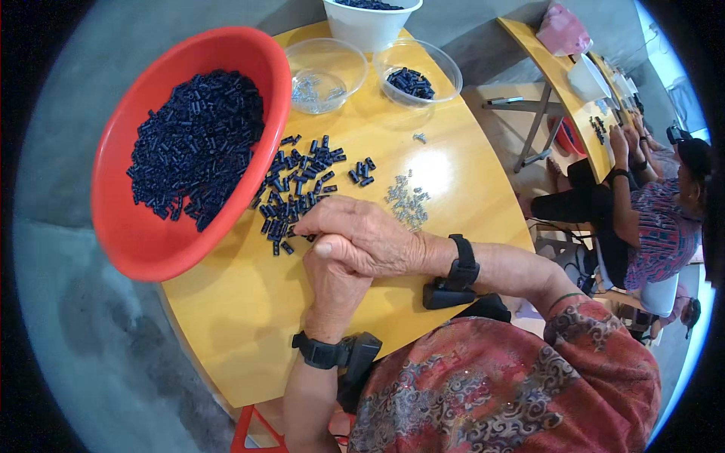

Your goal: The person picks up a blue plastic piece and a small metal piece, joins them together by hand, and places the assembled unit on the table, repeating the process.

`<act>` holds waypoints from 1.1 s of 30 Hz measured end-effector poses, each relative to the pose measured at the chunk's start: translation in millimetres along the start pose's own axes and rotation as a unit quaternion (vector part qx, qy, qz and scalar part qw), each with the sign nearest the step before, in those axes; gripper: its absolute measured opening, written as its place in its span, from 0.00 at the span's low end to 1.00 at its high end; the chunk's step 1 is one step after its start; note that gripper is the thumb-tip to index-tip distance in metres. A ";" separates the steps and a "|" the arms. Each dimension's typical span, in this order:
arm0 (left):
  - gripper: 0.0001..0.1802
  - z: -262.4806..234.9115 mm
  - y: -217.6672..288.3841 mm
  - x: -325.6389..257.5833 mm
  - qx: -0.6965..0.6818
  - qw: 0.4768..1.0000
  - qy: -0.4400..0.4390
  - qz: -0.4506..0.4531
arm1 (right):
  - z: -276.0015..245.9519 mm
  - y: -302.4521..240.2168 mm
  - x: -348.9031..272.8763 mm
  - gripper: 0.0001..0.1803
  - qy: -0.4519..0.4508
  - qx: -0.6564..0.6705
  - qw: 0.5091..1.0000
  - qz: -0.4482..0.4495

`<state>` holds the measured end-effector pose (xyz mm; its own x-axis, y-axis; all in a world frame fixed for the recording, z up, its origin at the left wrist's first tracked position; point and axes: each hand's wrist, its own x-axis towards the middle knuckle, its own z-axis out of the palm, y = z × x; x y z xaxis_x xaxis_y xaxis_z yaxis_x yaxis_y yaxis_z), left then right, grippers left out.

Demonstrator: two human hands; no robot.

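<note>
Above the table's near left part, my two hands are together. My right hand (pixel 366 234) lies across the top, its fingers curled and its thumb pressed in toward my left hand (pixel 332 283). The left fingers are mostly hidden beneath it. A bit of something dark shows by the fingertips, too small to make out. Just beyond the hands spreads a loose pile of small dark blue plastic pieces (pixel 302 177), some touching the fingers. Several more of these pieces lie apart in a small group (pixel 362 172). Right of them is a scatter of small silver screws (pixel 408 202).
A large red basin (pixel 276 98) full of dark pieces stands tilted at the left. At the back are a clear bowl (pixel 355 84) with silver bits, a clear bowl (pixel 453 79) with dark pieces, and a white tub (pixel 370 29). People work at another yellow table (pixel 559 72) to the right.
</note>
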<state>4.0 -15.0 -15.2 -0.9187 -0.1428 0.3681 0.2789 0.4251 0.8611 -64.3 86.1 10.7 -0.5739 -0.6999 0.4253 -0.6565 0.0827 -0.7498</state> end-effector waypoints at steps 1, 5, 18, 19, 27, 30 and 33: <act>0.15 -0.4 -2.3 -0.8 0.009 1.000 -0.001 0.005 | 0.7 0.5 -0.5 0.21 -0.010 -0.012 1.000 -0.022; 0.16 0.8 -9.9 -4.4 0.024 1.000 -0.012 0.006 | 4.9 7.1 -1.4 0.30 -0.028 -0.041 0.996 -0.071; 0.12 -5.2 -23.0 -13.3 0.023 0.997 -0.032 0.066 | 7.4 11.5 -1.3 0.33 -0.033 -0.033 0.993 -0.106; 0.12 -6.0 -23.7 -13.1 0.023 0.996 -0.029 0.082 | 7.6 11.8 -1.1 0.33 -0.037 -0.034 0.993 -0.108; 0.14 -1.0 -6.0 -6.2 0.059 0.997 -0.011 0.040 | 11.4 15.4 -0.6 0.33 -0.026 0.006 0.993 -0.113; 0.14 1.0 -2.2 -4.5 0.049 0.998 -0.001 0.042 | 9.9 15.6 0.0 0.32 -0.039 0.008 0.993 -0.109; 0.14 2.2 2.8 -1.6 0.043 0.998 0.012 0.045 | 9.0 15.2 0.9 0.30 -0.042 0.012 0.993 -0.112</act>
<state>5.5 -11.6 -14.2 -0.8844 -0.1212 0.4507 0.3333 0.5121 0.7916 -70.4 80.4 -4.9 -0.3712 -0.7553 0.5401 -0.7507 -0.0982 -0.6533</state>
